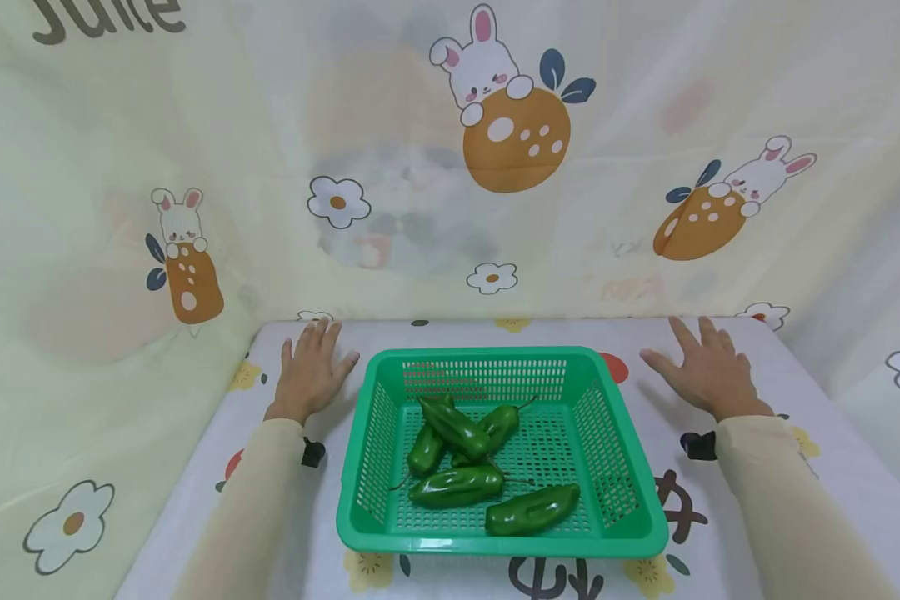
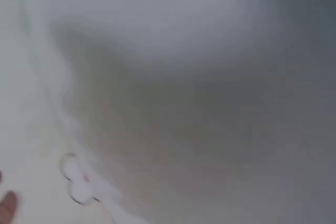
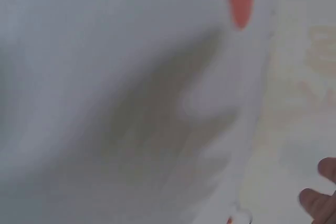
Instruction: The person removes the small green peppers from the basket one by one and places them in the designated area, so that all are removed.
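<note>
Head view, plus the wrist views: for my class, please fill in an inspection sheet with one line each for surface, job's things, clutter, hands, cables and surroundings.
Surface: white patterned tablecloth with printed flowers and dark lettering.
Job's things: rectangular green plastic basket with perforated walls, holding at least five glossy green peppers; some overlap, so the exact count is uncertain.
Clutter: nothing seen.
Hands: left hand and right hand on either side of the basket, fingers spread, holding nothing; a small black object beside each wrist.
Cables: nothing seen.
Surroundings: cream fabric backdrop printed with white rabbits and flowers.
</note>
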Demonstrator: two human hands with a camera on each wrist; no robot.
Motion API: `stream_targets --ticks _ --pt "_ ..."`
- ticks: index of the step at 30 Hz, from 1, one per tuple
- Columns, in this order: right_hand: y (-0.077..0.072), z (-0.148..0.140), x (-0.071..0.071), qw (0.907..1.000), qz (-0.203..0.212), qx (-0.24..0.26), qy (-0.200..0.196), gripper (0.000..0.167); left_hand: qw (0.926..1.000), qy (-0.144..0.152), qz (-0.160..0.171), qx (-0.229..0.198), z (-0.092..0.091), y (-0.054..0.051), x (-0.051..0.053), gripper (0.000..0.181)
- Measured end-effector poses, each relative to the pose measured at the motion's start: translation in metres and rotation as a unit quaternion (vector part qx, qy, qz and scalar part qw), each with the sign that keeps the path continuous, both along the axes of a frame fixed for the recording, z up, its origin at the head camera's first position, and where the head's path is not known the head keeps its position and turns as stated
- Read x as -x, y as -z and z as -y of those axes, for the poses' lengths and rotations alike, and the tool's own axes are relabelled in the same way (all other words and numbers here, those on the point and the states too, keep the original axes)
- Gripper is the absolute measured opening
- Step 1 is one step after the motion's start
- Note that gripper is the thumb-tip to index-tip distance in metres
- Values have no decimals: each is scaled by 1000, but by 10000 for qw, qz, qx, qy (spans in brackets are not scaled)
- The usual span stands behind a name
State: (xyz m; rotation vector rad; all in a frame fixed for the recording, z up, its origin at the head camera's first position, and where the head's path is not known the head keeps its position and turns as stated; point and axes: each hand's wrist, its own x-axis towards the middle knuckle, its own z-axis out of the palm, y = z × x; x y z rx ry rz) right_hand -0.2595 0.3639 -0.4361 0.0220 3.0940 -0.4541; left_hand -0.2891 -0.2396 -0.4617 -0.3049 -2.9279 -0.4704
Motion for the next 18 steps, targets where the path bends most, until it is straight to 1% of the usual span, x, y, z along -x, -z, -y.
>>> stream_targets --ticks 2,3,4,5,7,9,11,13,15,18 --pt "-8 9 -1 9997 -90 180 -134 98 9978 27 180 -641 -3 -7 -4 75" --pt "-15 15 -2 9992 -135 305 -215 96 9941 37 327 -1032 -5 -12 -7 74" --pt "-23 22 -3 9985 -153 433 -310 93 9888 64 494 -1406 -7 -18 -12 72" --pt "-32 30 -6 9975 -150 565 -402 90 9822 119 679 -1748 -8 -24 -16 72" --pt "-51 48 -12 9948 -177 802 -607 83 9652 211 1113 -2357 -12 -35 -26 70" --pt "-70 67 -20 9911 -200 1002 -851 75 9472 363 1567 -2773 -14 -43 -36 69" --pt "-86 87 -27 9861 -190 1194 -1137 68 9305 533 1984 -3033 -17 -47 -44 70" --pt "-96 108 -33 9792 -170 1377 -1477 60 9172 610 2315 -3186 -21 -49 -52 72" --pt "-99 128 -36 9710 -27 1552 -1818 53 9080 624 2550 -3267 -26 -48 -59 75" --pt "-94 159 -38 9575 384 1755 -2255 49 8996 623 2717 -3361 -32 -45 -68 77"
